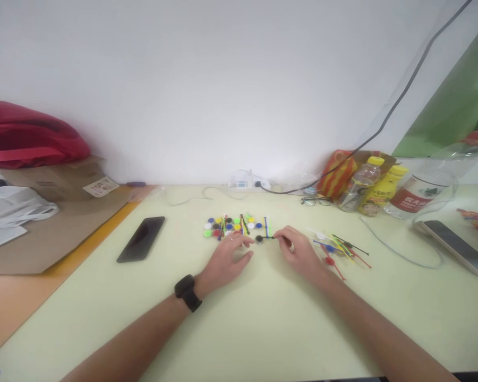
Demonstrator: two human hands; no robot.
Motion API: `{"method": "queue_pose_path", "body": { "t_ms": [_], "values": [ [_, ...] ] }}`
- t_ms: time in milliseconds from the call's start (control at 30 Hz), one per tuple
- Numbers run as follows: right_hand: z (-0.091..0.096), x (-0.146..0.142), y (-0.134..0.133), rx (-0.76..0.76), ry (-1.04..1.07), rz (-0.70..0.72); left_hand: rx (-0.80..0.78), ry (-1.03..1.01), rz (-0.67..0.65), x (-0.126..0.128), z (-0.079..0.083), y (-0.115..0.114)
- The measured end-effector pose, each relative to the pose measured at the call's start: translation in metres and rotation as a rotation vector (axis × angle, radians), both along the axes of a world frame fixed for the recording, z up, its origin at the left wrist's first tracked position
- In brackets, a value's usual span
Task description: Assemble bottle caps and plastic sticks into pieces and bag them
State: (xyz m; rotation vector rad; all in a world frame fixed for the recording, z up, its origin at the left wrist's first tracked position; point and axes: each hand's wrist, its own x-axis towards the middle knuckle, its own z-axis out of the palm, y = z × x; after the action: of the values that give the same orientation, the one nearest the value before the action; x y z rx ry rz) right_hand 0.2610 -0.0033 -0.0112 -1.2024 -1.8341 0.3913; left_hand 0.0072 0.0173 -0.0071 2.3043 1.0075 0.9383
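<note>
My right hand [298, 249] is closed in a pinch on the end of a thin black stick [269, 237]. The stick's other end lies by a black disc [259, 240] on the table; whether the two are joined I cannot tell. My left hand [228, 260] is held low over the table with thumb and fingers apart, left of the black disc. Just beyond its fingertips lie several small coloured discs [211, 220] with thin sticks [266, 225] among them. Right of my right hand is a loose pile of coloured sticks and discs [330, 261].
A black phone [141, 240] lies to the left, a second phone [460, 246] at the far right. Bottles [360, 183], eyeglasses [316, 201] and a power strip [247, 180] stand or lie along the wall. A cardboard box [63, 180] carries a red bag [32, 135].
</note>
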Motion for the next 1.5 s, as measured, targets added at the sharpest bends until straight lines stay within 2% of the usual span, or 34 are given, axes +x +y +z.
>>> {"method": "queue_pose_path", "body": {
  "t_ms": [200,433,633,833,1100,1200,1500],
  "values": [
    [0.013,-0.001,-0.009,-0.062,0.125,0.027,0.001,0.041,-0.051,0.001,0.011,-0.007],
    [0.008,-0.003,-0.003,0.009,0.192,-0.077,0.017,0.103,-0.182,0.002,0.016,-0.014],
    [0.004,-0.009,0.028,0.11,0.131,-0.071,0.027,0.197,-0.277,0.005,0.019,-0.016],
    [0.008,-0.032,0.073,0.143,0.04,-0.036,0.021,0.199,-0.275,0.005,0.019,-0.017],
    [0.01,-0.056,0.126,0.099,0.181,-0.183,0.031,0.186,-0.256,0.004,0.017,-0.017],
    [0.003,-0.06,0.135,0.061,0.154,-0.189,0.041,0.173,-0.262,0.004,0.016,-0.017],
    [-0.02,-0.076,0.139,-0.05,0.051,-0.171,0.034,0.17,-0.27,0.004,0.016,-0.017]
  ]
}}
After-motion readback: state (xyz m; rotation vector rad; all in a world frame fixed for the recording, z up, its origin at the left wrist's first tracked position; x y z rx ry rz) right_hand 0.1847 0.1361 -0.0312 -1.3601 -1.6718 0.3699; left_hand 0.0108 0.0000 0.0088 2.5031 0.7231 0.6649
